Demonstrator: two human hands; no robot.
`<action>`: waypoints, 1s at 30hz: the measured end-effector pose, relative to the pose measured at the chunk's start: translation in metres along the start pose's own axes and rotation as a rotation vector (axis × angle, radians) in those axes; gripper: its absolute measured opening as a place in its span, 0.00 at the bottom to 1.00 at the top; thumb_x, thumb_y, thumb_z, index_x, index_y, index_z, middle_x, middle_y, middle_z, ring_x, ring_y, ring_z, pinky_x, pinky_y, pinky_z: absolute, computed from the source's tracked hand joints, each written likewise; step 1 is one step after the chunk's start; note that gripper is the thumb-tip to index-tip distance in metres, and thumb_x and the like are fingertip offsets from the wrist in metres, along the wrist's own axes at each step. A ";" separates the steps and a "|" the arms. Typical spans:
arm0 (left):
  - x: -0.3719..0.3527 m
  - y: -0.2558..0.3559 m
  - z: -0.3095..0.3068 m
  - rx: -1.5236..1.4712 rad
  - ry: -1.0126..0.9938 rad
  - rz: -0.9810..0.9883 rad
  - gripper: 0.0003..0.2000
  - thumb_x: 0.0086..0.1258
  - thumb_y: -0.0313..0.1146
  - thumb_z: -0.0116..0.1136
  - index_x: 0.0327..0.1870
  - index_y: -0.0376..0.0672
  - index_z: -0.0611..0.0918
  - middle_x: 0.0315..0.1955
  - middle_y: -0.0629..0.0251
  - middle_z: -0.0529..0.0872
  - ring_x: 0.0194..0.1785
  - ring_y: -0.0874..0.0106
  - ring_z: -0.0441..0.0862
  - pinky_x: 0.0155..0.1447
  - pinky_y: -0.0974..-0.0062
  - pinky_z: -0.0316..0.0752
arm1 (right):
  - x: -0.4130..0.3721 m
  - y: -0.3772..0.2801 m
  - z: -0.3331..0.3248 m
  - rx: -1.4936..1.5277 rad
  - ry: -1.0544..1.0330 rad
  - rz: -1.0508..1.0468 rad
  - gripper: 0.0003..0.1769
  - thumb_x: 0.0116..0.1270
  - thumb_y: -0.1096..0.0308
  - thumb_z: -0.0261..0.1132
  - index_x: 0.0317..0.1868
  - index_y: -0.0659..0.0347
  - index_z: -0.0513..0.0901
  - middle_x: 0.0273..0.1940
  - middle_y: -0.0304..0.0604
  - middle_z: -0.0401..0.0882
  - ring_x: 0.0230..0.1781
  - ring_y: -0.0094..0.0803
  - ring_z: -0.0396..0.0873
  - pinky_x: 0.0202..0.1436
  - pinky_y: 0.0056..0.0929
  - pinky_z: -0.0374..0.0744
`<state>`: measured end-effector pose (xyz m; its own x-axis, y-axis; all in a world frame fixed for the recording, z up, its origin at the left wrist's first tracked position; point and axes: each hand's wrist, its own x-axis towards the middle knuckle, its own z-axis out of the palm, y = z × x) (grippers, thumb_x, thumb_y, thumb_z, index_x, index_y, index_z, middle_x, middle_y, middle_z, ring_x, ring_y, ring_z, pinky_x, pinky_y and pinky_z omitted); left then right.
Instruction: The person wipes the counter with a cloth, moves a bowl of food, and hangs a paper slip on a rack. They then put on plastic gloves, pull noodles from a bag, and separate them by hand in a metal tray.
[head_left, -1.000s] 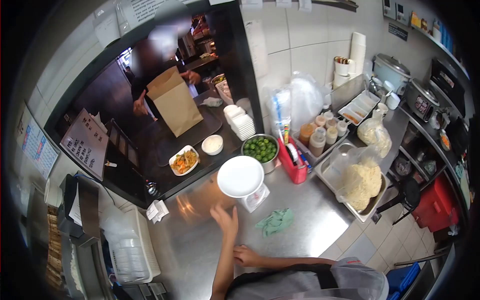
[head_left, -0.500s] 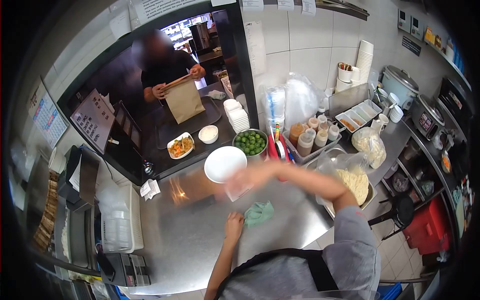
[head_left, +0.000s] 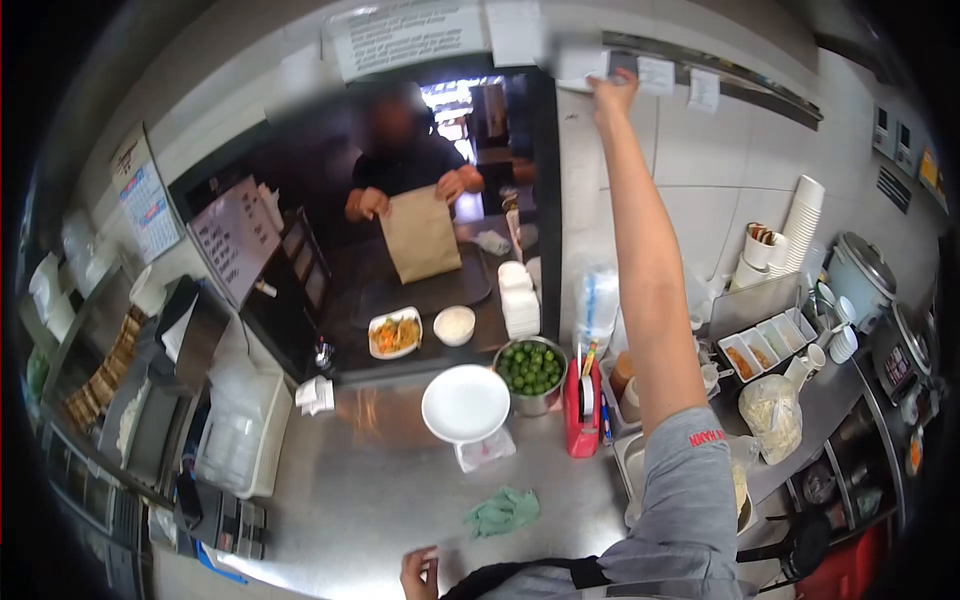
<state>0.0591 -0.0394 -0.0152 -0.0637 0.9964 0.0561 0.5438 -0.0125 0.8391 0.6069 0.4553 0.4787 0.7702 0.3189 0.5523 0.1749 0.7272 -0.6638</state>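
My right hand [head_left: 614, 92] is raised to the metal rail [head_left: 720, 80] on the wall, its fingers closed at the edge of a blurred white paper slip [head_left: 578, 70]. Low at the table's front edge is my left hand [head_left: 420, 574], fingers loosely bent and apart, holding nothing. A crumpled green cloth [head_left: 503, 512] lies on the steel table [head_left: 350, 480] ahead of it. Farther back stands a white bowl [head_left: 465, 403], with a small clear plastic packet [head_left: 486, 450] against its near side. Beside the bowl is a metal pot of green limes [head_left: 530, 368].
Across the pass window, a person holds a brown paper bag [head_left: 422, 235] over a dark tray. A food dish [head_left: 395, 334], a rice bowl [head_left: 455, 325] and stacked white containers [head_left: 518, 300] stand there. A red tape dispenser [head_left: 583, 410] and sauce bottles are at right.
My right hand has gone from above the table up to the wall rail. My left hand has drawn back from the cloth toward the front edge. The view has tilted upward.
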 end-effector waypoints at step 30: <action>0.586 -0.235 -0.180 0.617 0.477 0.693 0.10 0.66 0.31 0.52 0.38 0.33 0.82 0.36 0.46 0.81 0.43 0.48 0.77 0.48 0.55 0.73 | -0.717 -0.051 -0.329 -0.854 -1.313 -0.045 0.23 0.62 0.62 0.66 0.57 0.53 0.76 0.60 0.45 0.71 0.61 0.41 0.69 0.68 0.47 0.62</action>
<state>-0.2561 0.5322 -0.0819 0.1748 0.6489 0.7406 0.9118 -0.3906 0.1270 0.2480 -0.0106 -0.0495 -0.2177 0.9245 0.3130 0.8152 0.3486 -0.4626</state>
